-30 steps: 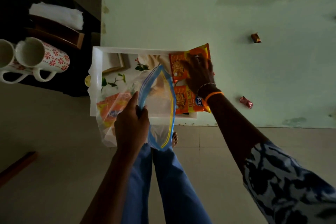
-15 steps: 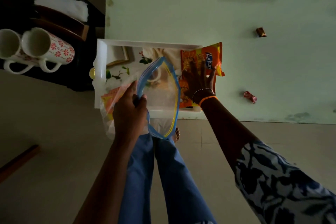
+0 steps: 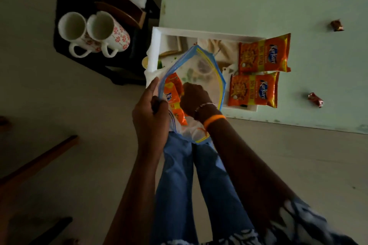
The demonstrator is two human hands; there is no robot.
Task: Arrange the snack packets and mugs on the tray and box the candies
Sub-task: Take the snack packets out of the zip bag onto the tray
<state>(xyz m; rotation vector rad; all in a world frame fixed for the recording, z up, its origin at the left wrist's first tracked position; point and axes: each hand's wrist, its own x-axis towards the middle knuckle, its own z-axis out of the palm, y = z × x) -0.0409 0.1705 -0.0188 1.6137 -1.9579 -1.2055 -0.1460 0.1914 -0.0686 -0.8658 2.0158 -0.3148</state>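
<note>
Orange snack packet [image 3: 172,93] inside the zip bag [image 3: 201,77]: light, crinkly, slippery.
Left hand [image 3: 151,113] pinches the bag rim; right hand [image 3: 194,98] is closed inside, best grip at the packet's sealed edge.

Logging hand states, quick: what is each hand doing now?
Left hand: closed, gripping the zip bag rim.
Right hand: inside the bag at the snack packets; grip cannot be told.

Left hand [image 3: 151,113] pinched in a closed grip; right hand [image 3: 194,98] curled, fingers hidden.
</note>
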